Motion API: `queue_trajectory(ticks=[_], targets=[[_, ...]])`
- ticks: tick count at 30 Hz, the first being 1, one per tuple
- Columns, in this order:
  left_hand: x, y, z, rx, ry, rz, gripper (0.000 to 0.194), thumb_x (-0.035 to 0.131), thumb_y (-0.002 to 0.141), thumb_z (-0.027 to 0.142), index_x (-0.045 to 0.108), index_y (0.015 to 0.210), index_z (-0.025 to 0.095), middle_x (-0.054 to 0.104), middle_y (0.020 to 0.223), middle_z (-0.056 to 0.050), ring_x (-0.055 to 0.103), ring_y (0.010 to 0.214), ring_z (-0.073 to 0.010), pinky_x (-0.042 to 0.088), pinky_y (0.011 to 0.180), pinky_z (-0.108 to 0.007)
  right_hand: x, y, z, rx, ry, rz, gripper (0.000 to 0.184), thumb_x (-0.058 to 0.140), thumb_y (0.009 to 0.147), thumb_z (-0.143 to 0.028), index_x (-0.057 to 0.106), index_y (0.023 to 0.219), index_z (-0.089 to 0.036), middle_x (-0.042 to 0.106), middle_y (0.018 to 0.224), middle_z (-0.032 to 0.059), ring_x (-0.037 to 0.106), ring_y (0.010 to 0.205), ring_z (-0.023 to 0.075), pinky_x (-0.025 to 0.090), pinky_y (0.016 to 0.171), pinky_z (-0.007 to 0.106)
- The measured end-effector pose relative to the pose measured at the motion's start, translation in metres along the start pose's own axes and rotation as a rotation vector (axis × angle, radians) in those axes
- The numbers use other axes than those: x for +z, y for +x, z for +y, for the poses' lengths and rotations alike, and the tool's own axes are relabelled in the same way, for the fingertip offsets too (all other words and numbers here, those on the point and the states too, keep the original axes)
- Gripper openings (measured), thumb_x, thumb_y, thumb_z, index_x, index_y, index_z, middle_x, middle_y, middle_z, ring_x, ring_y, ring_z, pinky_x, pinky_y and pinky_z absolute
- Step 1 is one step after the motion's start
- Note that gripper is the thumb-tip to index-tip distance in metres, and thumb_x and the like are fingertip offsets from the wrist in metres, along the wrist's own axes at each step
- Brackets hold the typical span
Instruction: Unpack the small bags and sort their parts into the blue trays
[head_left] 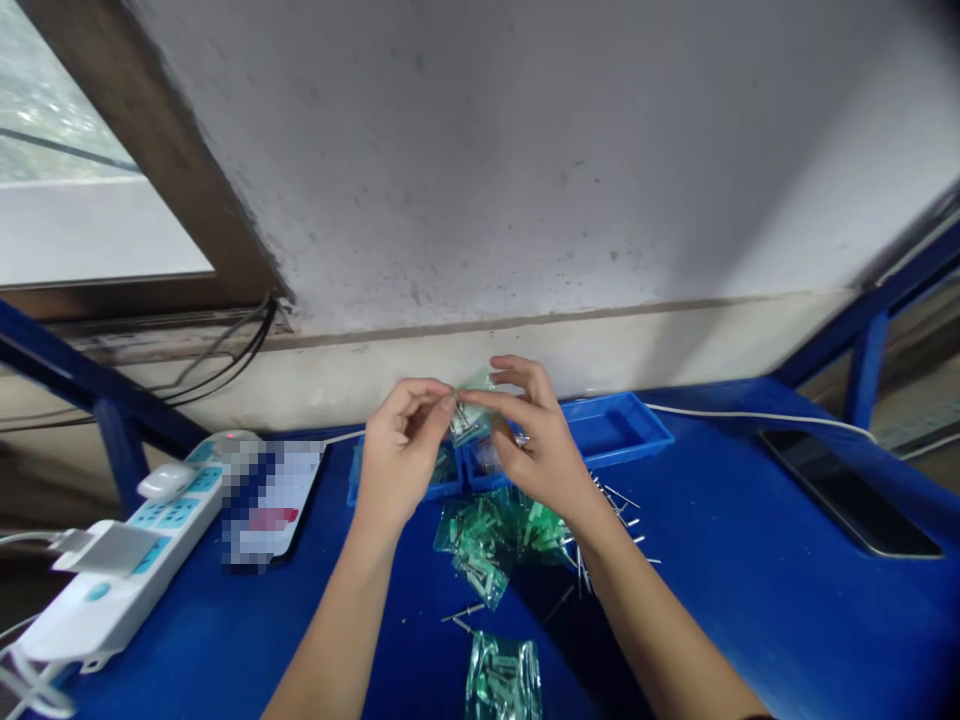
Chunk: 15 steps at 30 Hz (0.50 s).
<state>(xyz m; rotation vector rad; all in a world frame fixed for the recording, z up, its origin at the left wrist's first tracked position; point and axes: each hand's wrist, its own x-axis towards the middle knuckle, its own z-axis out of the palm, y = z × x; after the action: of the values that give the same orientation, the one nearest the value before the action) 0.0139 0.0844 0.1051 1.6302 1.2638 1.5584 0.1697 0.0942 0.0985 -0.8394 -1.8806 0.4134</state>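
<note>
Left hand (394,450) and right hand (544,445) were both raised at a small clear bag (466,430), which was held up off the bench (712,530), before the blue trays. Short pale and metallic pieces showed inside it. Left fingers: thumb and index together, clamped on the bag's upper edge. Right hand: index stretched across to the same edge, close to the left fingertips; thumb lower, apart from the index. Could not tell whether the right fingers gripped the bag.

Behind the hands, a blue tray (637,450) on the right side and another, the left-hand tray (351,490), partly hidden. Below the hands, a cluster of green-tinted bags (480,530) with small parts; one more, a nearer packet (504,680), at the lower edge of view. Loose metal pins (626,497) lay scattered beside the right forearm; a few also between cluster and packet.

Far left, a white power strip (176,515) with plugs, a lit phone (300,490) next to it. Far right, a dark phone (847,490) lay flat.
</note>
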Motion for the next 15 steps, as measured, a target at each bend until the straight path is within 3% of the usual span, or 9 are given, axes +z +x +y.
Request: queue_trajectory(ticks=[3,6,11,12,15], targets=[[0.006,-0.005,0.001,0.204,0.196,0.142,0.013,0.058,0.083,0.024,0.06,0.095,0.02,0.065,0.09,-0.003,0.063,0.082,-0.0157,0.051,0.075,-0.029,0.0,0.001,-0.003,0.065,0.046,0.036,0.036,0.05,0.079,-0.01,0.06,0.108,-0.03,0.04,0.125,0.005,0.044,0.117,0.0217,0.047,0.09,0.038],[0.006,-0.007,0.002,0.326,0.324,0.169,0.018,0.058,0.082,0.022,0.061,0.1,0.022,0.067,0.094,-0.003,0.064,0.085,-0.017,0.051,0.078,-0.031,-0.004,0.003,-0.007,0.171,0.163,0.122,0.015,0.054,0.082,-0.021,0.065,0.092,-0.024,0.052,0.11,0.0061,0.051,0.108,0.0202,0.049,0.084,0.036],[-0.025,0.001,0.002,0.262,0.44,0.351,0.014,0.06,0.08,0.029,0.065,0.091,0.023,0.068,0.088,-0.002,0.063,0.077,-0.0163,0.051,0.076,-0.031,-0.022,0.006,-0.008,0.339,0.203,0.018,0.015,0.053,0.084,-0.027,0.066,0.088,-0.022,0.065,0.094,0.004,0.059,0.086,0.0165,0.049,0.076,0.033],[-0.034,0.004,0.0,0.219,0.441,0.331,0.015,0.06,0.08,0.031,0.065,0.092,0.022,0.068,0.087,-0.002,0.063,0.077,-0.0165,0.051,0.076,-0.031,-0.026,0.005,-0.007,0.34,0.2,-0.003,0.016,0.053,0.084,-0.028,0.066,0.089,-0.022,0.066,0.095,0.0038,0.06,0.086,0.0163,0.048,0.076,0.033],[-0.061,0.011,-0.011,0.058,0.572,0.036,0.018,0.058,0.08,0.034,0.064,0.091,0.022,0.069,0.081,-0.003,0.065,0.074,-0.0185,0.05,0.071,-0.03,-0.036,0.004,-0.006,0.315,0.171,0.003,0.018,0.053,0.085,-0.03,0.066,0.093,-0.022,0.067,0.099,0.0037,0.06,0.086,0.0158,0.048,0.076,0.032]])
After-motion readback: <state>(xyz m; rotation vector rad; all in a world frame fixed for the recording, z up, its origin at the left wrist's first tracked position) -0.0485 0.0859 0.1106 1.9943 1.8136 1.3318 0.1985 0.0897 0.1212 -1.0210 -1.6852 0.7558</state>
